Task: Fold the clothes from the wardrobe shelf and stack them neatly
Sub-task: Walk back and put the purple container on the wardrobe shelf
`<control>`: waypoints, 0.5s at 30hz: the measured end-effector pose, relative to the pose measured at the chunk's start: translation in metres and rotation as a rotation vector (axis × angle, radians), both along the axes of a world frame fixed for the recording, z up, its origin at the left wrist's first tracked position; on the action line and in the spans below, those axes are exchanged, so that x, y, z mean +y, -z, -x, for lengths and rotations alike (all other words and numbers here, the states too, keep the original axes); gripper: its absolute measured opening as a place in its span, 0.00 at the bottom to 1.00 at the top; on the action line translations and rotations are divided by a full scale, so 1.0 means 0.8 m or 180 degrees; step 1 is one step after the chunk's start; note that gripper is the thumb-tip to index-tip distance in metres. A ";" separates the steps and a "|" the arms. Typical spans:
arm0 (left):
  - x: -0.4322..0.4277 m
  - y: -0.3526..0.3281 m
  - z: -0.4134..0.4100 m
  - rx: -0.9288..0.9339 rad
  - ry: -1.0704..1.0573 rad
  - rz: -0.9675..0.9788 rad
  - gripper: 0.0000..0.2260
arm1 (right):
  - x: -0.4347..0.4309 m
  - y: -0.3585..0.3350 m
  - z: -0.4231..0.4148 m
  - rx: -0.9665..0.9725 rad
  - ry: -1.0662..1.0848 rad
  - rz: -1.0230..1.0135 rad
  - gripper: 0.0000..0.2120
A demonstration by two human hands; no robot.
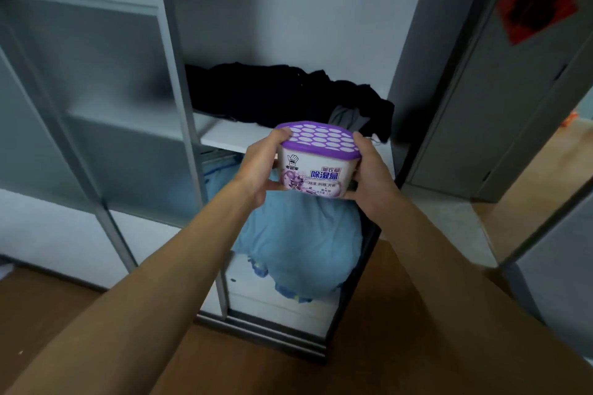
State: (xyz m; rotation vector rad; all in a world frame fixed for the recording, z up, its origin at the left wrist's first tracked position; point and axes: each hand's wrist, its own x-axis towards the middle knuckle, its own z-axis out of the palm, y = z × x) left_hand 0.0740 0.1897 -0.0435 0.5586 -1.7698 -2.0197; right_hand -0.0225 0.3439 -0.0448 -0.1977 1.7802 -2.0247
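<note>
- Clothes (282, 96) lay as a dark, unfolded heap on the white wardrobe shelf (231, 135), pushed toward the back and the right side of it.
- A grey garment (346, 117) showed at the right end of the heap, partly under the dark cloth.
- From my remote station I saw both hands stretched forward, in front of the shelf's edge and apart from the heap.
- The left hand (261, 167) grasped the left side of a white plastic box (321, 170); its fingers were curled over the rim and the thumb lay below.
- The right hand (372, 176) grasped the right side of the same box, with fingertips on the edge of the lid.
- The box had a purple lid (321, 138) with white oval openings and a printed label on the front; it was tilted a little toward the camera.
- Under the shelf I noticed light blue bedding (301, 234) filling the lower compartment.
- At the right stood an open grey door (465, 90), and further right a red paper (539, 6) was stuck on another surface; its print was too blurred for me to read.
- A brown wooden floor (48, 314) was visible at the lower left.
</note>
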 end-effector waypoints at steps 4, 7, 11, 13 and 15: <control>-0.038 -0.016 0.034 -0.0025 -0.0016 -0.0087 0.16 | -0.042 -0.017 0.038 0.0001 -0.0045 -0.0085 0.23; -0.074 -0.021 0.056 -0.0066 0.0017 -0.0051 0.17 | -0.075 -0.020 0.060 -0.0008 -0.0042 -0.0114 0.23; -0.128 -0.022 0.090 -0.0060 0.0090 -0.0084 0.15 | -0.123 -0.023 0.087 -0.0002 0.0035 -0.0080 0.19; -0.155 -0.023 0.109 -0.0072 0.0121 -0.0066 0.14 | -0.147 -0.025 0.099 -0.0007 0.0102 -0.0032 0.15; -0.183 -0.024 0.127 -0.0037 0.0205 -0.0046 0.14 | -0.172 -0.029 0.111 -0.0032 0.0188 0.0015 0.13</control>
